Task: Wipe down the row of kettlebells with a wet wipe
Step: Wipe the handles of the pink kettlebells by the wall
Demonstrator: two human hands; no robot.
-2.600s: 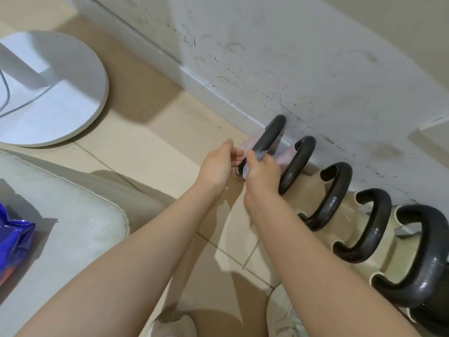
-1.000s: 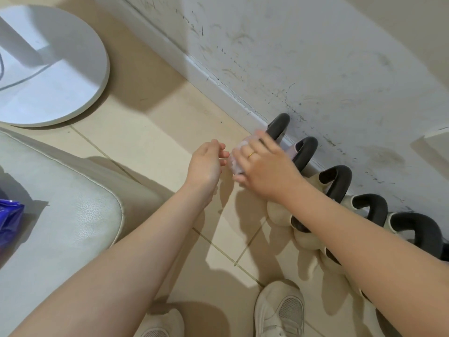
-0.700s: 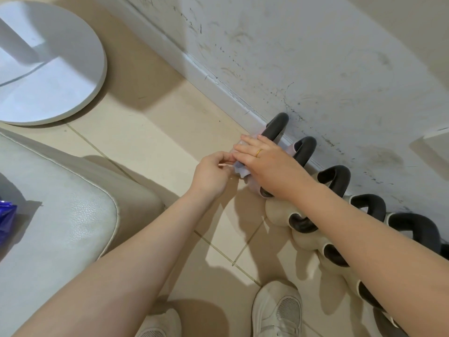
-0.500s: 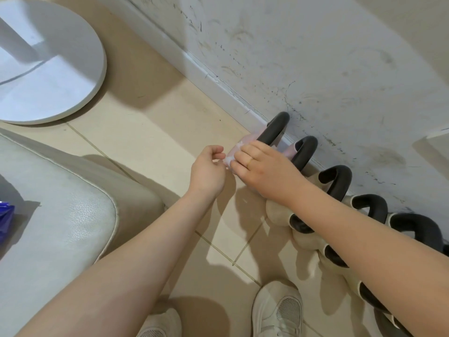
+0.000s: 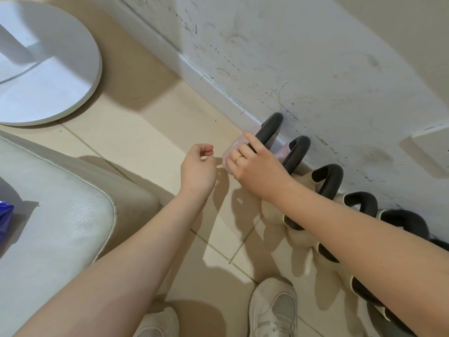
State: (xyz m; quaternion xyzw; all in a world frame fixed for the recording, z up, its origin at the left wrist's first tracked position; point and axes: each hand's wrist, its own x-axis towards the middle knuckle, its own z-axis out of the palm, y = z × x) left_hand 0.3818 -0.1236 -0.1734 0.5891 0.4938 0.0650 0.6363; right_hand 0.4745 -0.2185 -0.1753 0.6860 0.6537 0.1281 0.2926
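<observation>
A row of several kettlebells with black handles stands along the wall. The first kettlebell (image 5: pixel 269 127) has a pale pink body; the second kettlebell (image 5: pixel 298 152) sits right behind it, and the later ones have cream bodies (image 5: pixel 272 212). My right hand (image 5: pixel 255 166) lies over the first bell's body, fingers curved down over a thin whitish wet wipe (image 5: pixel 228 155) that shows at the fingertips. My left hand (image 5: pixel 198 166) hovers just left of it, fingers loosely curled, holding nothing. My right forearm hides much of the row.
A white round stand base (image 5: pixel 43 69) lies on the tiled floor at far left. A cream padded seat (image 5: pixel 48 203) with a blue packet (image 5: pixel 4 222) fills the left. My white shoes (image 5: pixel 274 310) stand below. A white baseboard (image 5: pixel 194 69) runs behind the bells.
My left hand has let go of the wipe's edge and drawn slightly left. My right hand has stayed on the first bell, its fingers sliding over the body with the wipe.
</observation>
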